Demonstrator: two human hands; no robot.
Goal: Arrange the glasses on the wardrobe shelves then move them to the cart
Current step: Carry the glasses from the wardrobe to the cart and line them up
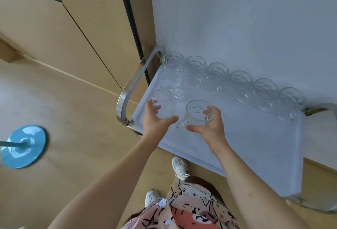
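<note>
Head view: right hand (209,126) around glass mug (197,112)

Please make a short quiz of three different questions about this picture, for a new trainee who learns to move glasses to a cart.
1. True or false: the right hand holds a glass mug above the cart tray.
2. Where does the long row of glasses stand? A) along the tray edge next to the wall B) on the floor C) in the middle of the tray
3. Fill in: the left hand is at a glass near the cart's metal ____.

Key: 1 true; 2 A; 3 handle
</note>
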